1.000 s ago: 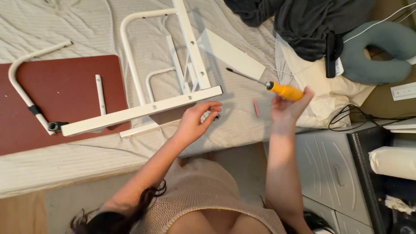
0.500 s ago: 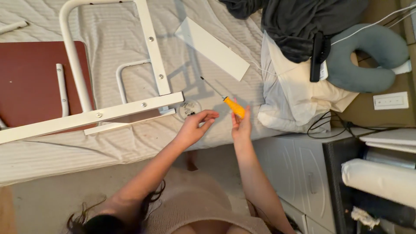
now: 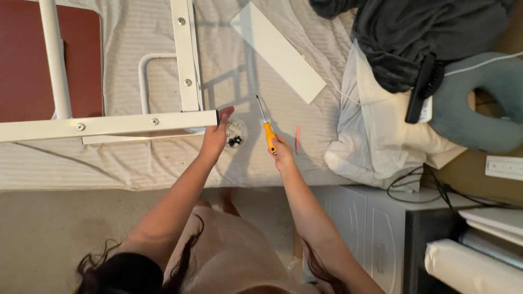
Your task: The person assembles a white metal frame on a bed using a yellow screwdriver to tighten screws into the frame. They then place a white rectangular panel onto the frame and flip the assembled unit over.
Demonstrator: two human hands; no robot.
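— Head view looking down, so tell me: what is each hand doing?

— Her right hand [image 3: 282, 154] is wrapped around the orange handle of a screwdriver [image 3: 267, 128], fingers closed on it, the thin metal shaft pointing away from her up the bed. Her left hand [image 3: 217, 136] is raised with the fingers fairly spread, and the fingertips sit at the capped end of a white metal bar [image 3: 109, 124]. I cannot tell whether they press on it or only brush it.

— And between the hands?

— A small clear bag of dark screws [image 3: 235, 134] lies on the sheet, just beside her left hand and near the screwdriver's handle. On the other side of the screwdriver, just past her right hand, lies a thin pink stick [image 3: 297, 139].

— What is the bar part of?

— A white frame: the bar runs crosswise, and a flat upright piece [image 3: 185, 54] with screws in it meets it from above. A round white tube [image 3: 54, 60] crosses a dark red board [image 3: 22, 60] at the left. All of it lies on a bed with a pale striped sheet [image 3: 163, 163].

— Farther out?

— A long white panel [image 3: 278, 51] lies slantwise above the screwdriver. To the right sits a cream pillow [image 3: 392, 130] under a heap of dark grey cloth [image 3: 414, 38], with a grey-green neck cushion [image 3: 479, 103] beyond. A white cabinet [image 3: 359, 228] stands by the bed.
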